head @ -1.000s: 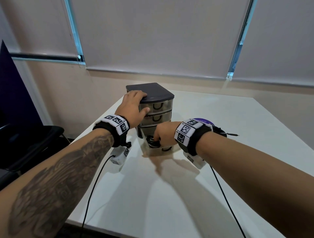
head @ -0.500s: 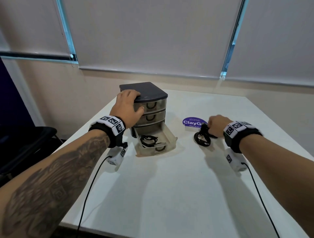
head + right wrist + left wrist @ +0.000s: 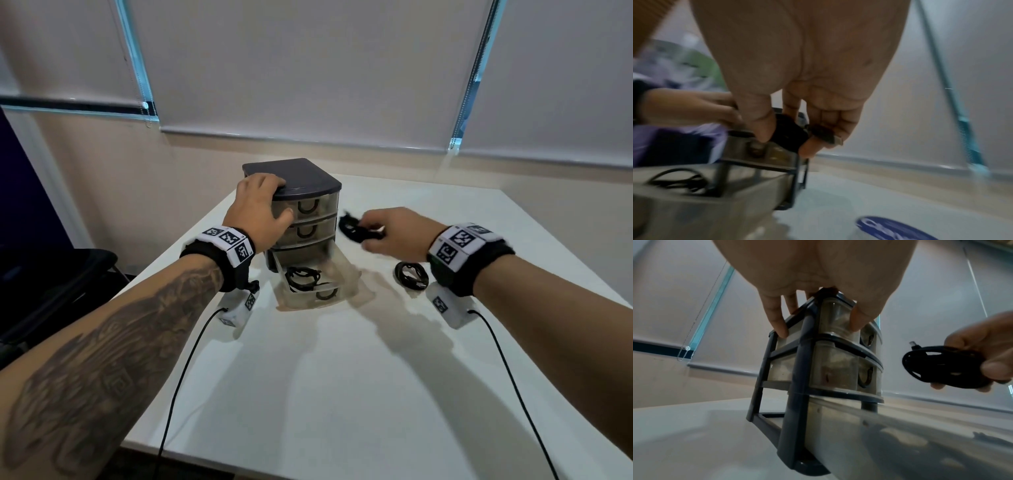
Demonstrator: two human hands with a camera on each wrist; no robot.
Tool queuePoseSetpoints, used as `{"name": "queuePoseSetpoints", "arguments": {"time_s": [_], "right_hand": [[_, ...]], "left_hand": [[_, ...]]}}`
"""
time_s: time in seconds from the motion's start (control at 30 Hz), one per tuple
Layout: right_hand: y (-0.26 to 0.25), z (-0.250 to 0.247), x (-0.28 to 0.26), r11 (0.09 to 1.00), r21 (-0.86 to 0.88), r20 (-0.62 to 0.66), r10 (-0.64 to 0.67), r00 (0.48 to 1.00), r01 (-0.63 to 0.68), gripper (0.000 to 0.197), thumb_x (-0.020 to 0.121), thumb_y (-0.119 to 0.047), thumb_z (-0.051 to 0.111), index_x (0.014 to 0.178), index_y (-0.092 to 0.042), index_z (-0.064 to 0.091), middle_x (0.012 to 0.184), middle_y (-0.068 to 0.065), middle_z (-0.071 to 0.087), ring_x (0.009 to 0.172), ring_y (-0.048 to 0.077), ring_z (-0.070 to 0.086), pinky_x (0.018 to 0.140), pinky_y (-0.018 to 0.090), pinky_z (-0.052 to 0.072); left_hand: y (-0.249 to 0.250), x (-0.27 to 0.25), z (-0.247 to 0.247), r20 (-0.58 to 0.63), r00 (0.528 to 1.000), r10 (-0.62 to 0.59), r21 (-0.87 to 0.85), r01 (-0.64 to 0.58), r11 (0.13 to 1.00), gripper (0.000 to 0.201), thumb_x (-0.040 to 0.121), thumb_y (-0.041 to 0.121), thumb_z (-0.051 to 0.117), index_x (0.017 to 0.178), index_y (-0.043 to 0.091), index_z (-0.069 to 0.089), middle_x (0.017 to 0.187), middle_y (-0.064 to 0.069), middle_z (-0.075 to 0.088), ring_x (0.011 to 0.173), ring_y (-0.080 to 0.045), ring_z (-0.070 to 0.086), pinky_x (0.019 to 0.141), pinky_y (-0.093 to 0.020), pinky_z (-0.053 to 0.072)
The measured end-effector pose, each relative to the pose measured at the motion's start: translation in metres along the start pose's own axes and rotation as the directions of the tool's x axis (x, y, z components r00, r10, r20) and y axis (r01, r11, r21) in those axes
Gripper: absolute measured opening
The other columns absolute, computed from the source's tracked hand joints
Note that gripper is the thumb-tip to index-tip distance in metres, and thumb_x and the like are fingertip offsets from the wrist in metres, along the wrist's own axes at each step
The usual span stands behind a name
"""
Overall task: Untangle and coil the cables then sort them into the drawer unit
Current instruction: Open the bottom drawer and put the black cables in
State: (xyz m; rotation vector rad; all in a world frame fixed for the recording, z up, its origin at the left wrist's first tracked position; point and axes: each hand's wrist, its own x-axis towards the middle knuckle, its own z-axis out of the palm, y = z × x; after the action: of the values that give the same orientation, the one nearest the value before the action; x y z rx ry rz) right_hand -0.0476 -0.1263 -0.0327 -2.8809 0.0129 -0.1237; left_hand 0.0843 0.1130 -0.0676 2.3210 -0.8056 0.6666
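Note:
A small drawer unit (image 3: 308, 192) with a dark lid and smoky clear drawers stands at the table's far left. My left hand (image 3: 260, 209) grips its top corner, fingers (image 3: 777, 321) curled over the lid and thumb against the top drawer. The bottom drawer (image 3: 346, 274) is pulled out, with one coiled black cable (image 3: 301, 278) lying inside. My right hand (image 3: 390, 233) holds a second coiled black cable (image 3: 352, 229) in the air just right of the unit, level with the middle drawer; the same coil (image 3: 941, 366) shows pinched in the left wrist view. A third coil (image 3: 411, 275) lies on the table below my right wrist.
The white table (image 3: 325, 394) reaches to the wall and blinds behind. A round blue sticker (image 3: 892, 229) lies on the table right of the unit. A dark chair (image 3: 51, 274) stands off the table's left edge. Thin black wrist leads (image 3: 513, 387) trail over the near table.
My right hand has lifted one coil from the table on the right and carried it left toward the drawer unit. Another coil stays on the table. The left hand keeps holding the unit.

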Motion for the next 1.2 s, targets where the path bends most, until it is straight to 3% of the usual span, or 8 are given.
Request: {"name": "queuePoseSetpoints", "arguments": {"time_s": [0.13,0.43,0.53,0.6,0.73,0.87,1.03,1.2], "right_hand": [[-0.049,0.016,0.007,0.972,-0.212,0.163,-0.069,0.984,0.103,0.02,0.092,-0.035,0.061,0.109,-0.025,0.057,0.095,-0.004,0.056,0.089,0.021,0.053,0.073,0.03,0.04],[-0.064,0.051,0.047,0.891,-0.447,0.103,-0.037,0.994,0.08,0.029,0.09,-0.049,0.062,0.102,-0.022,0.062,0.103,0.0,0.063,0.093,0.025,0.06,0.071,0.031,0.041],[-0.056,0.054,0.05,0.915,-0.397,0.164,-0.003,0.986,0.069,0.038,0.088,-0.055,0.06,0.111,-0.026,0.07,0.112,0.002,0.064,0.1,0.028,0.063,0.079,0.035,0.051],[-0.05,0.049,0.047,0.942,-0.327,0.132,-0.03,0.991,0.072,0.03,0.087,-0.046,0.061,0.108,-0.025,0.069,0.114,0.002,0.062,0.1,0.029,0.062,0.084,0.039,0.054],[-0.038,0.041,0.038,0.978,-0.205,0.019,-0.046,0.999,0.049,0.009,0.088,-0.029,0.057,0.09,-0.024,0.065,0.095,-0.003,0.065,0.091,0.025,0.061,0.075,0.032,0.049],[-0.004,0.027,0.034,0.991,-0.078,-0.093,0.098,0.991,-0.106,0.012,0.093,-0.028,0.053,0.095,-0.023,0.063,0.102,0.001,0.067,0.096,0.026,0.061,0.079,0.032,0.046],[0.051,0.034,0.016,0.893,-0.297,0.142,0.393,0.908,-0.34,0.042,0.081,-0.051,0.07,0.099,-0.017,0.052,0.099,0.002,0.063,0.089,0.026,0.061,0.075,0.032,0.045],[0.063,0.037,0.004,0.897,-0.262,0.179,0.407,0.896,-0.356,0.04,0.081,-0.034,0.078,0.109,-0.015,0.056,0.105,0.006,0.065,0.086,0.024,0.059,0.064,0.03,0.043]], "left_hand": [[-0.002,0.0,-0.002,0.016,1.0,0.0,0.014,0.0,1.0,0.048,0.086,0.03,0.063,0.13,0.017,0.049,0.135,-0.003,0.046,0.13,-0.027,0.034,0.105,-0.038,0.035],[-0.004,0.001,-0.003,0.018,1.0,0.01,0.006,-0.01,1.0,0.048,0.086,0.03,0.063,0.13,0.017,0.05,0.134,-0.004,0.047,0.129,-0.027,0.035,0.106,-0.037,0.034],[-0.004,0.001,-0.003,0.02,1.0,0.012,0.005,-0.012,1.0,0.048,0.086,0.03,0.063,0.13,0.018,0.05,0.134,-0.003,0.047,0.129,-0.026,0.035,0.106,-0.036,0.034],[-0.004,0.002,-0.003,0.022,1.0,0.011,0.008,-0.012,1.0,0.048,0.086,0.03,0.063,0.13,0.018,0.049,0.134,-0.003,0.047,0.129,-0.025,0.035,0.105,-0.035,0.034],[-0.004,0.002,-0.002,0.018,1.0,0.014,-0.002,-0.014,1.0,0.047,0.086,0.03,0.064,0.13,0.018,0.05,0.133,-0.003,0.047,0.128,-0.026,0.036,0.105,-0.035,0.034],[-0.004,0.002,-0.003,0.019,1.0,0.016,0.011,-0.017,1.0,0.047,0.087,0.03,0.064,0.13,0.017,0.05,0.134,-0.004,0.047,0.128,-0.026,0.035,0.105,-0.034,0.033],[-0.002,0.002,-0.003,0.022,1.0,0.014,0.017,-0.015,1.0,0.047,0.087,0.03,0.063,0.13,0.017,0.049,0.135,-0.004,0.046,0.129,-0.026,0.035,0.106,-0.036,0.033],[-0.002,0.002,-0.004,0.027,1.0,0.012,0.029,-0.013,0.999,0.048,0.087,0.03,0.063,0.131,0.017,0.049,0.137,-0.004,0.045,0.13,-0.026,0.034,0.107,-0.038,0.034]]}}
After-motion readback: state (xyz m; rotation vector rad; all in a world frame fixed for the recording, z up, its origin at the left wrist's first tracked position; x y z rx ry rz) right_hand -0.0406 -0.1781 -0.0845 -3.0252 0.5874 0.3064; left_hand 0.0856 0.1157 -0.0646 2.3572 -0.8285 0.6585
